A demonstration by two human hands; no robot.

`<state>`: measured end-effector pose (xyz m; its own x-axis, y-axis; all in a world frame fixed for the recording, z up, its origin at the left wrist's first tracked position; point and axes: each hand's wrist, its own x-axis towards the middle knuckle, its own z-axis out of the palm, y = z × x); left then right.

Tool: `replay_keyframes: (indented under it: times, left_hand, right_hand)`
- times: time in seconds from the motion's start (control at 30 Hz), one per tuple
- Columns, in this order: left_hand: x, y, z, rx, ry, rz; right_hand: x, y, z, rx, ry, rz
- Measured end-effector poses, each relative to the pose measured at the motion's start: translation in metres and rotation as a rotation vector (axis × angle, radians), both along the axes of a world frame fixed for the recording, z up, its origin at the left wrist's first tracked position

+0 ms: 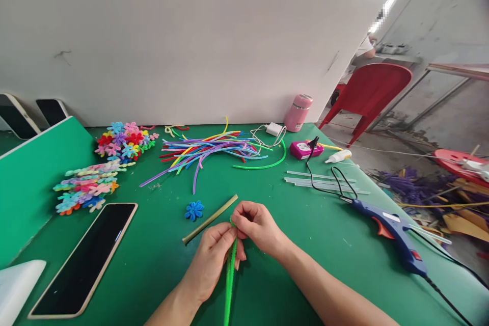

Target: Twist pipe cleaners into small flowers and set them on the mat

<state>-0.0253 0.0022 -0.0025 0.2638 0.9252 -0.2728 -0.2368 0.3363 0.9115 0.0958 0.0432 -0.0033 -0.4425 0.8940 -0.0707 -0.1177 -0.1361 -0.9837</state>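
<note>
My left hand (214,254) pinches a bright green pipe cleaner (229,290), whose length hangs down toward the front edge of the view. At its upper end my right hand (255,224) grips the same pipe cleaner between thumb and fingers; the tip there is mostly hidden by the fingertips. Just beyond the hands, a thin tan stick (210,218) lies at a slant on the green table. Left of that stick sits a small blue pipe-cleaner flower (194,210). Farther back is a loose pile of multicoloured pipe cleaners (214,148).
At left lie a phone (84,260), stacked flower strips (89,186) and a heap of colourful flowers (124,140). On the right are a blue glue gun (393,232) with its cord, clear glue sticks (321,182), a magenta box (305,150) and a pink flask (298,113). A white board (183,56) stands behind.
</note>
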Motion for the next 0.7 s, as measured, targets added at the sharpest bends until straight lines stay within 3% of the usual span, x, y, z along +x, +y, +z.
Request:
replay_keyframes:
  times: [0.2,0.4,0.7]
  left_hand:
    - [0.0025,-0.0007,0.003,0.014,0.048,0.073]
    - [-0.0006,-0.0004,0.004,0.209,0.339,0.098]
    - [-0.0027,0.0009,-0.0009,0.074,0.11,0.138]
  right_hand:
    - [-0.0053,-0.0014,-0.0001,-0.061,0.038,0.0]
    - [-0.01,-0.0055,-0.0011,0.01,-0.051,-0.097]
    - [-0.0063,-0.0038,0.0044,-0.008,0.12,-0.063]
